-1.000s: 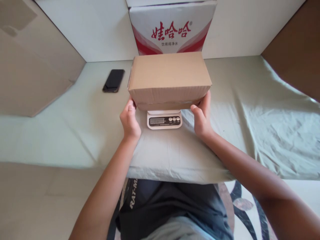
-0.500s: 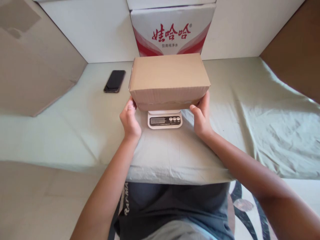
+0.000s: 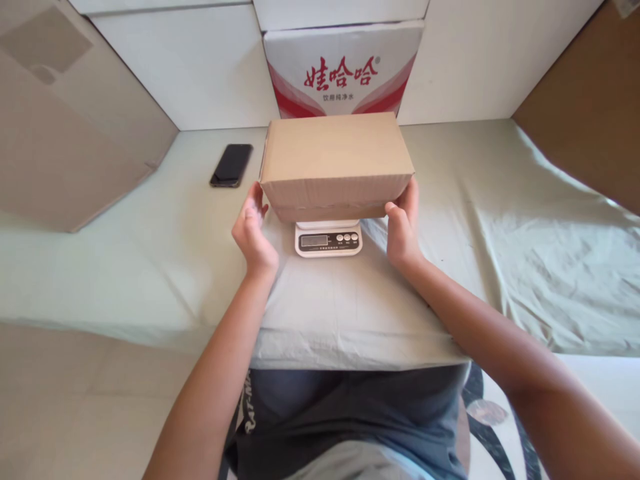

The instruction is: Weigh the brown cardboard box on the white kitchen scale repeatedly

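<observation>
A plain brown cardboard box [image 3: 337, 157] rests on a small white kitchen scale [image 3: 328, 240], whose display and buttons show under the box's front edge. My left hand [image 3: 253, 230] is just off the box's lower left corner, fingers spread and holding nothing. My right hand [image 3: 403, 223] grips the lower right corner, thumb at the front edge and fingers along the side.
A black phone [image 3: 231, 165] lies on the pale green cloth [image 3: 500, 220] to the left of the box. A white carton with red print [image 3: 343, 67] stands behind the box. A cardboard sheet [image 3: 65, 147] leans at the left and a brown board [image 3: 585, 113] at the right.
My left hand has let go of the box's left corner and opened its fingers. The box has settled slightly farther away on the scale. My right hand stays on its corner.
</observation>
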Available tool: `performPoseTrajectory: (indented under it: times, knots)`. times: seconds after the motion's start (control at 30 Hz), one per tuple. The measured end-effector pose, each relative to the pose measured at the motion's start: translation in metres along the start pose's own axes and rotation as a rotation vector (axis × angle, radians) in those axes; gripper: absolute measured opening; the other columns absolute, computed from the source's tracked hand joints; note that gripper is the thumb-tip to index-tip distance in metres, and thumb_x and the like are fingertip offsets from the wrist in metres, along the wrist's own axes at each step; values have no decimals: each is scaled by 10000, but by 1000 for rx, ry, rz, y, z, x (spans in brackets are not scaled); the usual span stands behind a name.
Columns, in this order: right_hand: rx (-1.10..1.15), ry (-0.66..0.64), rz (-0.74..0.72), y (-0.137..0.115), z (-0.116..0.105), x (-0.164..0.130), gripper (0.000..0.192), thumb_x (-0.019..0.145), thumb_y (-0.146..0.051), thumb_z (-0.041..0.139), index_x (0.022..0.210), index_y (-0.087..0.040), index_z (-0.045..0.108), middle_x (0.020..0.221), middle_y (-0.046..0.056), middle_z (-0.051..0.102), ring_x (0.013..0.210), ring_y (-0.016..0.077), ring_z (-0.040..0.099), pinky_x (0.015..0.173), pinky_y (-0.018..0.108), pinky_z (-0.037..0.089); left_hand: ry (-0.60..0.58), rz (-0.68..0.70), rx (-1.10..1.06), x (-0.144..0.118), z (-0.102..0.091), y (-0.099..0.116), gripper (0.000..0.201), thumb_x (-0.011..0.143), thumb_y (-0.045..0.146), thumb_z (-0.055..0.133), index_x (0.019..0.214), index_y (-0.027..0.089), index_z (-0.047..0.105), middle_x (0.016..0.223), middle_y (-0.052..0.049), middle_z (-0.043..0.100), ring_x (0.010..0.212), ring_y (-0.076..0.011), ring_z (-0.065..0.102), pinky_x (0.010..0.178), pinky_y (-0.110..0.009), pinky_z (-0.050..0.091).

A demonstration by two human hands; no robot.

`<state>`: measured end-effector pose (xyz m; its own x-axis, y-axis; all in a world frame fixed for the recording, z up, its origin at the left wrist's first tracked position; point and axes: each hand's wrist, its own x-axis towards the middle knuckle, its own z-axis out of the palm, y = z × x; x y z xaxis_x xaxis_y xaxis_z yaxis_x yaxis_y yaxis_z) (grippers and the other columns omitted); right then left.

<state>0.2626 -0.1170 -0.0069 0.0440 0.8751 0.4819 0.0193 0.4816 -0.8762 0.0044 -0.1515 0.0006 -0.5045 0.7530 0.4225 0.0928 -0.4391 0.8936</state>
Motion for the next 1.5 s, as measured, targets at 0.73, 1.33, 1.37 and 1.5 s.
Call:
performPoseTrajectory:
  times: [0.73, 1.33, 1.37, 1.5]
  knots:
    - [168, 79, 85, 6, -2, 4, 541, 852, -608, 660, 1327, -358, 592, 1516, 18, 643, 1527, 351, 516, 1351, 628, 366, 5, -34, -50, 2, 3, -1, 614, 994, 635, 531, 1363, 197, 754, 1462, -137, 732, 1441, -313, 646, 1226, -421, 498]
    - [101, 31, 87, 15, -5, 3, 536, 891, -626, 618, 1358, -364, 596, 1432, 25, 658, 1456, 339, 539, 1300, 578, 411, 34, -38, 7, 6, 2, -6, 653, 998, 661, 495, 1347, 179, 761, 1417, -146, 757, 1392, -303, 683, 1185, -406, 534]
    - [102, 29, 87, 14, -5, 3, 536, 890, -628, 619, 1357, -365, 595, 1431, 24, 657, 1452, 337, 540, 1297, 576, 414, 30, -36, 5, 6, 1, -6, 658, 995, 669, 498, 1347, 180, 760, 1419, -146, 755, 1396, -305, 681, 1190, -408, 532]
    - [109, 30, 83, 11, -5, 3, 552, 878, -635, 626, 1360, -369, 590, 1426, 25, 661, 1448, 336, 545, 1290, 583, 427, 3, -18, 1, 6, -1, -10, 683, 984, 711, 505, 1357, 195, 753, 1445, -137, 741, 1425, -311, 658, 1218, -421, 510]
